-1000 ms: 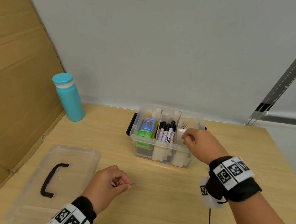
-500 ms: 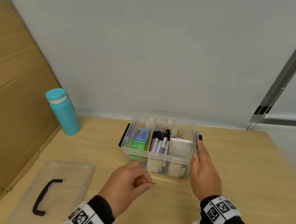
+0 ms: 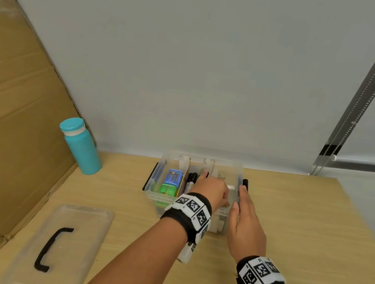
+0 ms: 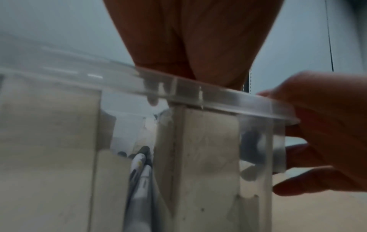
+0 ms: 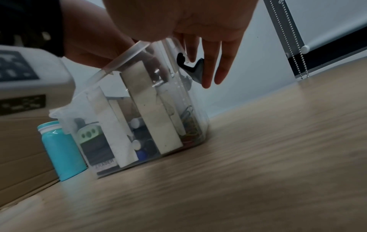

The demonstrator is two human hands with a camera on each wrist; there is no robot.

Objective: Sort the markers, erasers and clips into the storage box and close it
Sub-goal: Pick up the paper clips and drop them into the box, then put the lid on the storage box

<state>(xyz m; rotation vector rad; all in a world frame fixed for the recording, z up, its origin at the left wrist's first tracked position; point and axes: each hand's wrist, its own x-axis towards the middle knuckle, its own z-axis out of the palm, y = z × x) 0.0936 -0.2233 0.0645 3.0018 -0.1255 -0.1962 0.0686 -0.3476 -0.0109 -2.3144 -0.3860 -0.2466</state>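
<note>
1. The clear storage box (image 3: pixel 154 180) sits open on the wooden table (image 3: pixel 302 232), with erasers (image 3: pixel 170 183) left, markers (image 3: pixel 191 180) in the middle and clips (image 5: pixel 189 125) right.
2. The left hand (image 3: pixel 211 190) reaches into the right compartment; I cannot tell its grip.
3. The right hand (image 3: pixel 245 226) lies flat against the box's right wall, fingers straight.
4. The lid (image 3: pixel 64 245) lies near the left edge, apart from the box.
5. A teal bottle (image 3: pixel 81 146) stands behind.
</note>
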